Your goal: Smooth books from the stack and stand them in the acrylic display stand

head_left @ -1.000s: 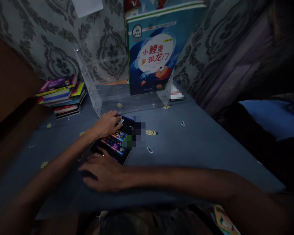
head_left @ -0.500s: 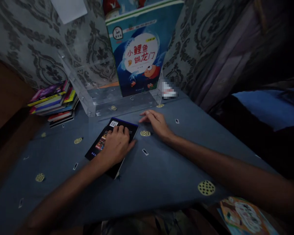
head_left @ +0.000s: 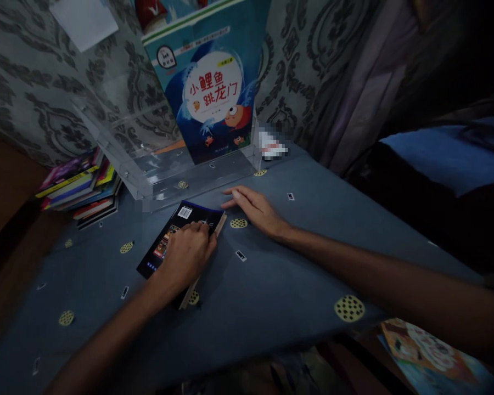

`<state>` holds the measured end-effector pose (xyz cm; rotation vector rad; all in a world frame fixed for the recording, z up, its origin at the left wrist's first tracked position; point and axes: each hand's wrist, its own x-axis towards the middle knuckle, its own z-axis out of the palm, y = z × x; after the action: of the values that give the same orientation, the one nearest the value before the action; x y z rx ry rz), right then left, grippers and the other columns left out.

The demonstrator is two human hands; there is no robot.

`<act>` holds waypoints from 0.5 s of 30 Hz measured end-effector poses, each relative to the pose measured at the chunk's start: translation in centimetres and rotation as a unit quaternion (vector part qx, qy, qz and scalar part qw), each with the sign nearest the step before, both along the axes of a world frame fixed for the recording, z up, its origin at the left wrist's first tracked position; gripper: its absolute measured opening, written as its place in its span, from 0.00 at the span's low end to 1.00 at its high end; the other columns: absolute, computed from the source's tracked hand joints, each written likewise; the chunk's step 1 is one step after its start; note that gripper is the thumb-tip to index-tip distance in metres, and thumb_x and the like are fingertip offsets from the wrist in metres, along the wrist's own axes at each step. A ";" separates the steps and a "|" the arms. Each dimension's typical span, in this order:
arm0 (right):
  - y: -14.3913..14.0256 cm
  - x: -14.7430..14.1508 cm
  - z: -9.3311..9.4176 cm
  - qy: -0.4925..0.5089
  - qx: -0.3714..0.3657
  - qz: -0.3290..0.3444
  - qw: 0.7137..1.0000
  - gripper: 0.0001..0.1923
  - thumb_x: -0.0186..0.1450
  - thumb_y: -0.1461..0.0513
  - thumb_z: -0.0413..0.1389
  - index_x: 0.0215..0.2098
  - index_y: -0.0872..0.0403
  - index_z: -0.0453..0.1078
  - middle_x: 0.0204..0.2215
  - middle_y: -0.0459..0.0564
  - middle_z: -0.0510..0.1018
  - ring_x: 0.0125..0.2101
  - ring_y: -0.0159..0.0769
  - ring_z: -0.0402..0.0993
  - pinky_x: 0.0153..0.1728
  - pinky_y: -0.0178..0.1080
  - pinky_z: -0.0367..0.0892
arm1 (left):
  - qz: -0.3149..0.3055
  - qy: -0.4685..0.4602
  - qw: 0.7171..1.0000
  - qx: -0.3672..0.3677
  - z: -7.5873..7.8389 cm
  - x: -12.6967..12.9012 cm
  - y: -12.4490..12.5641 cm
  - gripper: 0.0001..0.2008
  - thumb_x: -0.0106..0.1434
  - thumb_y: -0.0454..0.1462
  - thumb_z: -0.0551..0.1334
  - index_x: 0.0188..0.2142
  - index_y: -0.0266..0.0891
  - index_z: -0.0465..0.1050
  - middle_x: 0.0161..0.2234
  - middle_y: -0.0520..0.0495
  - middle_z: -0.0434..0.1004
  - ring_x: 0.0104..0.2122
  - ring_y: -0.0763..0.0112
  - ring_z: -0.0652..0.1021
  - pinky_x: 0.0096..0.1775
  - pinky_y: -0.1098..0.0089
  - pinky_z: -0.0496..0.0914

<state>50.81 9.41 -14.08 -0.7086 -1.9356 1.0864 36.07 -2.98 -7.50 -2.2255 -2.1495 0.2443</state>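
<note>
Presently, my left hand [head_left: 187,252] lies palm down over the right-hand portion of a black book [head_left: 169,230], its fingers bent upon the cover. The book rests on the blue-grey tablecloth [head_left: 280,285], directly beneath that hand; its barcode [head_left: 185,212] shows beyond the fingertips, and its page edge runs along the right side. Whether the thumb closes under that edge cannot be determined; the hand hides it. My right hand [head_left: 259,211] is loosely spread, holding nothing, with fingers pointing toward the book's far right corner, just beside it; contact cannot be confirmed. Beyond both hands, a clear stand [head_left: 201,184] carries an upright picture book [head_left: 214,93]. A stack of books [head_left: 82,186] sits left of the stand.
</note>
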 end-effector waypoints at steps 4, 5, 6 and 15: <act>-0.3 0.0 0.2 0.008 0.003 0.001 1.000 0.18 0.75 0.54 0.44 0.51 0.52 0.72 0.37 0.52 0.85 0.43 0.42 0.81 0.49 0.48 0.70 | -0.006 0.000 1.000 0.011 -0.2 -0.2 0.0 0.15 0.73 0.36 0.52 0.41 0.32 0.77 0.39 0.38 0.82 0.36 0.57 0.83 0.38 0.61 0.75; -0.3 0.0 0.2 0.013 0.003 0.003 1.000 0.18 0.75 0.54 0.44 0.50 0.51 0.72 0.37 0.52 0.85 0.43 0.42 0.81 0.49 0.47 0.70 | -0.013 0.004 1.000 0.020 -0.3 -0.2 0.0 0.15 0.72 0.36 0.52 0.41 0.33 0.77 0.39 0.38 0.82 0.36 0.57 0.83 0.37 0.62 0.75; -0.3 0.0 0.2 0.018 0.004 0.003 1.000 0.18 0.75 0.53 0.44 0.50 0.51 0.72 0.37 0.52 0.85 0.43 0.42 0.81 0.49 0.47 0.70 | -0.022 0.008 0.999 0.030 -0.4 -0.2 0.0 0.15 0.72 0.36 0.52 0.40 0.34 0.77 0.39 0.38 0.83 0.37 0.57 0.83 0.37 0.62 0.75; -0.4 0.0 0.2 0.030 0.008 0.005 0.999 0.19 0.75 0.53 0.44 0.52 0.52 0.72 0.36 0.51 0.85 0.43 0.41 0.80 0.49 0.48 0.69 | -0.040 0.036 0.997 0.060 -0.9 -0.4 0.0 0.15 0.71 0.35 0.52 0.37 0.36 0.77 0.37 0.40 0.83 0.36 0.60 0.83 0.36 0.65 0.75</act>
<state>50.77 8.99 -13.92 -0.6506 -1.8960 1.0863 35.66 -2.96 -8.40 -2.1959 -1.9788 0.1850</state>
